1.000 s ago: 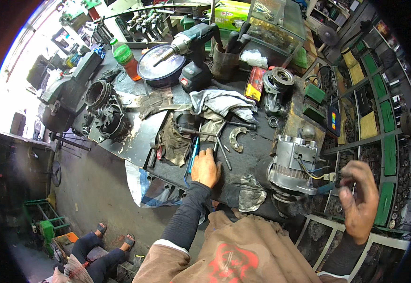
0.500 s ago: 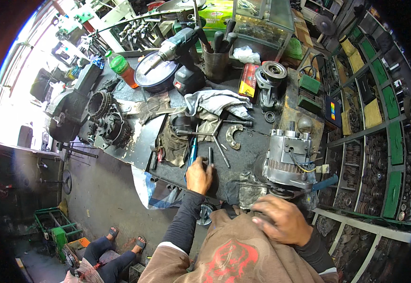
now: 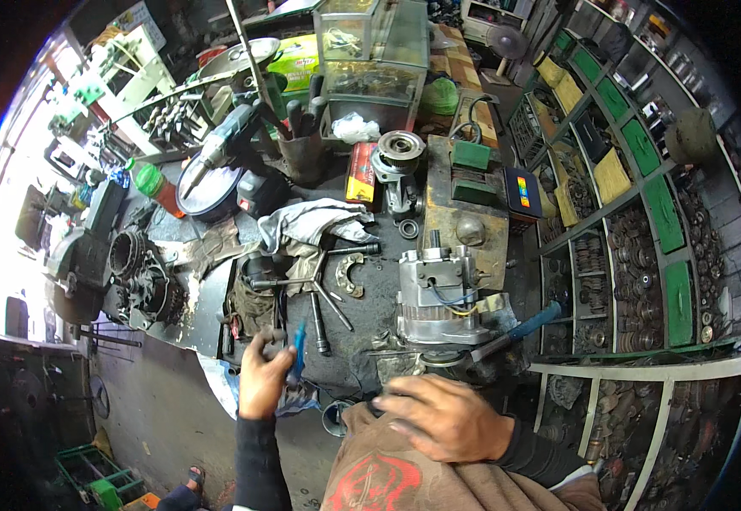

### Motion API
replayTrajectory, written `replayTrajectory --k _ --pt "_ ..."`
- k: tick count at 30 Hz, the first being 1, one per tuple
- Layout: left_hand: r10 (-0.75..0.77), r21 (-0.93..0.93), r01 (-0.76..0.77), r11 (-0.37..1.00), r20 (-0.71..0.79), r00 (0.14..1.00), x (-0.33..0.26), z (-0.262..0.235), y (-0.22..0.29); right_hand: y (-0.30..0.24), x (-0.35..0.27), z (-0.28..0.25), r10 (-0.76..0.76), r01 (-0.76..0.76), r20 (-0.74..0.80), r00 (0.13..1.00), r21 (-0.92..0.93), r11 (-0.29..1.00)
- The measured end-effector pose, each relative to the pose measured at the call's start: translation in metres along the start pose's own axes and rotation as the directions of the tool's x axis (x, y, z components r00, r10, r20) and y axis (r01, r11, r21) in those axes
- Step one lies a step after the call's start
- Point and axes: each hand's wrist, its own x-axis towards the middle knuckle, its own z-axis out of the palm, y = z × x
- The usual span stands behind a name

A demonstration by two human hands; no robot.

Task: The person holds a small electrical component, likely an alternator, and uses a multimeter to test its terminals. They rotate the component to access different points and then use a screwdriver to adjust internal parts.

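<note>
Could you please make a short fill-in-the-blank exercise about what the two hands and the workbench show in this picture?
1. The left hand grips a tool with a ____ handle.
2. The right hand lies flat on the person's ____ shirt.
3. The grey alternator stands on the workbench, to the ____ of the cross wrench.
4. A green-capped bottle stands beside the cordless ____.

Missing words: blue; brown; right; drill

Left-side daylight glare, warped dark rim
</note>
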Motion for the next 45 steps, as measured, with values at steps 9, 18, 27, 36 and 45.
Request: replayTrajectory --k 9,18,27,36,45 --pt "0.589 -0.131 -0.633 0.763 -0.263 0.764 -0.092 0.078 0.100 -0.002 0.094 -0.044 -0.688 0.645 -0.189 0.700 -0.245 0.724" --pt "0.774 -0.012 -0.819 0.574 0.337 0.537 0.045 0.125 0.096 0.004 0.094 -0.143 -0.172 0.461 -0.447 0.878 0.687 0.562" --pt "0.770 -0.236 -0.779 0.580 0.471 0.430 0.084 0.138 0.079 -0.008 0.092 -0.114 0.152 0.219 -0.513 0.845 0.590 0.777" --pt "0.702 -0.331 -0.650 0.684 0.540 0.464 0.106 0.144 0.092 -0.004 0.102 -0.110 0.083 0.182 -0.462 0.883 0.500 0.846" --pt "0.727 -0.212 -0.776 0.594 0.554 0.405 0.115 0.155 0.117 -0.054 0.098 -0.131 -0.155 -0.040 -0.215 0.964 -0.698 0.715"
